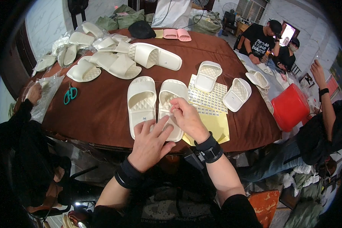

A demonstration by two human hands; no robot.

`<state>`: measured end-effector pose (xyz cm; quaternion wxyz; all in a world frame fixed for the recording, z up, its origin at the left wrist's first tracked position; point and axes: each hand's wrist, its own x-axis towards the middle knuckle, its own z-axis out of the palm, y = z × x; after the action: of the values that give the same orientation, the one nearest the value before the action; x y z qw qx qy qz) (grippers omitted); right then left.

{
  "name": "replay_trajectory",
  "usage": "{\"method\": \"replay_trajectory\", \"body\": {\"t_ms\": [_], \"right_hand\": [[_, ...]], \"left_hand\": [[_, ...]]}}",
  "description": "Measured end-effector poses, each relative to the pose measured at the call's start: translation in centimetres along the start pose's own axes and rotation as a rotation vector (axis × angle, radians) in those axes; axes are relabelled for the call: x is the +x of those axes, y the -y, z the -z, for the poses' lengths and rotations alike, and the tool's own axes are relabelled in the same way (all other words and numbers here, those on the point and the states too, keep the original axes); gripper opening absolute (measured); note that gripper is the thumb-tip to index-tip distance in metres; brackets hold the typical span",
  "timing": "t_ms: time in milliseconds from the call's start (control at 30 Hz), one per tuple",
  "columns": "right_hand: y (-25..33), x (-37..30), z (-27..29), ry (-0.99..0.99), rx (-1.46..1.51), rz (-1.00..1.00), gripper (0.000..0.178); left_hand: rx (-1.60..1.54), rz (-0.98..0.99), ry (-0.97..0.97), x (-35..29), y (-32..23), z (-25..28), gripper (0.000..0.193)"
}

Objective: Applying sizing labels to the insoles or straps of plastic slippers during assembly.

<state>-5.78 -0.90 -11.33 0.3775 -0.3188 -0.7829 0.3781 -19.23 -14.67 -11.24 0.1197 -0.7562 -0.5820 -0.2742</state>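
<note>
A pair of cream slide slippers stands side by side at the table's near edge, heels toward me. My left hand (152,142) lies over their heel ends with its fingers spread. Its fingertips reach across the heel of the right slipper (173,88) and the inner side of the left slipper (141,91), which bears a small printed sticker. Above the right slipper's footbed, just behind its strap, the fingers of my right hand (190,121) are pinched together. Whatever they hold is too small to make out. Sheets of printed stickers (211,98) with yellow backing paper (217,128) lie right of the slippers.
Teal-handled scissors (70,94) lie left on the brown tablecloth (98,110). Loose and bagged slippers (116,62) cover the far left. Two cream slippers (237,95) (208,76) stand at right. Beyond are a red bucket (291,107) and co-workers; another person's hand (35,93) touches plastic at left.
</note>
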Motion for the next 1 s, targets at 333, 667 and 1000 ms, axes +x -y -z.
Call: {"method": "replay_trajectory", "body": {"t_ms": [333,667,1000], "right_hand": [[0.1,0.0,-0.2,-0.026,-0.130,0.075,0.022],[-0.7,-0.5,-0.6,-0.058,-0.198,0.172,0.024],[-0.8,-0.6,-0.3,-0.031,-0.141,0.170,0.025]], "left_hand": [[0.178,-0.078,0.102,1.8,0.2,0.1,0.068],[0.150,-0.082,0.046,1.1,0.2,-1.1,0.073],[0.090,-0.099,0.026,0.7,0.5,-1.1,0.068]]}}
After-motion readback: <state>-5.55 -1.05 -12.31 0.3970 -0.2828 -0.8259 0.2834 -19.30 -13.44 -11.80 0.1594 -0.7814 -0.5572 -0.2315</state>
